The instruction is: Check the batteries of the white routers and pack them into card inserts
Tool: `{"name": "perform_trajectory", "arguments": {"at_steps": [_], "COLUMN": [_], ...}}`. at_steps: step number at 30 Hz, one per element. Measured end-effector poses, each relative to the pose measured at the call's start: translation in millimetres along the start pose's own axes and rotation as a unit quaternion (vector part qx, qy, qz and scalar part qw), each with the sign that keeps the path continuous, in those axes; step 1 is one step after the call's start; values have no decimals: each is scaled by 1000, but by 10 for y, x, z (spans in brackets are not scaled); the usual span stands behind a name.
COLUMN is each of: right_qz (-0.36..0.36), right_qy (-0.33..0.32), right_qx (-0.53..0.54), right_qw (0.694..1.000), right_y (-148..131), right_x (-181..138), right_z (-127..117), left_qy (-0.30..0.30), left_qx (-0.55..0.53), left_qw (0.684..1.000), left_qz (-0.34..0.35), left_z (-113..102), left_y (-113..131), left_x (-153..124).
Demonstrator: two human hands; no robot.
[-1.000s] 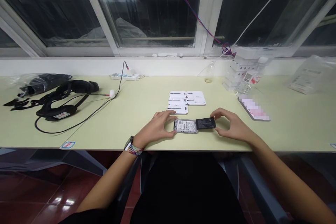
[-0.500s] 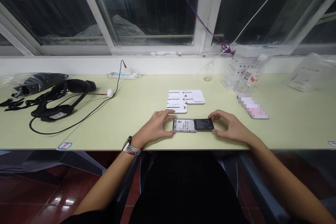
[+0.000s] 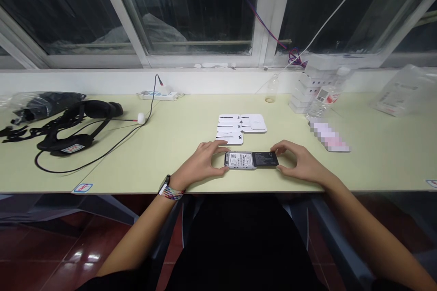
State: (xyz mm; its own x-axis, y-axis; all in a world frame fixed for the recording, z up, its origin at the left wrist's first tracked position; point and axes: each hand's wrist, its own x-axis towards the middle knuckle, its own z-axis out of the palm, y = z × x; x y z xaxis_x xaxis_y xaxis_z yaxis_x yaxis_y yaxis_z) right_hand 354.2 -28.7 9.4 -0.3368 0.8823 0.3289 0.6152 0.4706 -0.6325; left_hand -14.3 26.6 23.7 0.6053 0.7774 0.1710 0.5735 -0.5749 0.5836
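Note:
My left hand (image 3: pixel 202 163) grips the left end of a small flat device (image 3: pixel 240 160) between thumb and fingers. Its upper face is a white label with printed codes, inside a grey frame. Between the thumb and fingers of my right hand (image 3: pixel 297 161) is the right end of a black battery (image 3: pixel 265 159) with fine print. The battery's left edge meets the device's right edge; whether they overlap I cannot tell. Just beyond lie several white rounded cases (image 3: pixel 229 137), side by side, some with a black line and a "W" mark.
A black headset (image 3: pixel 68 144) with a cable lies at left, near a bagged dark item (image 3: pixel 48 105). Behind stands a power strip (image 3: pixel 160 95). At right are a plastic bottle (image 3: pixel 324 99), stacked white boxes (image 3: pixel 299 93), a blurred pinkish item (image 3: pixel 329 136) and a clear bag (image 3: pixel 396 93).
The view has shifted very slightly, so everything sits a little higher. Both hands, the device and the battery keep the same arrangement.

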Motion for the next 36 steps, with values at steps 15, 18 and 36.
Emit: {"name": "perform_trajectory", "arguments": {"at_steps": [15,18,36], "right_qz": [19,21,-35], "right_qy": [4,3,62], "right_qx": [6,9,147], "right_qw": [1000,1000,987], "right_y": [-17,-12,-172], "right_x": [-11,-14,269], "right_z": [1,2,166], "left_qy": [-14,-15,-14], "left_qx": [15,15,23], "left_qw": [1000,1000,1000], "left_qz": [-8,-8,-2], "left_z": [0,-1,8], "left_y": [-5,-1,-23], "left_x": [4,2,-2]}}
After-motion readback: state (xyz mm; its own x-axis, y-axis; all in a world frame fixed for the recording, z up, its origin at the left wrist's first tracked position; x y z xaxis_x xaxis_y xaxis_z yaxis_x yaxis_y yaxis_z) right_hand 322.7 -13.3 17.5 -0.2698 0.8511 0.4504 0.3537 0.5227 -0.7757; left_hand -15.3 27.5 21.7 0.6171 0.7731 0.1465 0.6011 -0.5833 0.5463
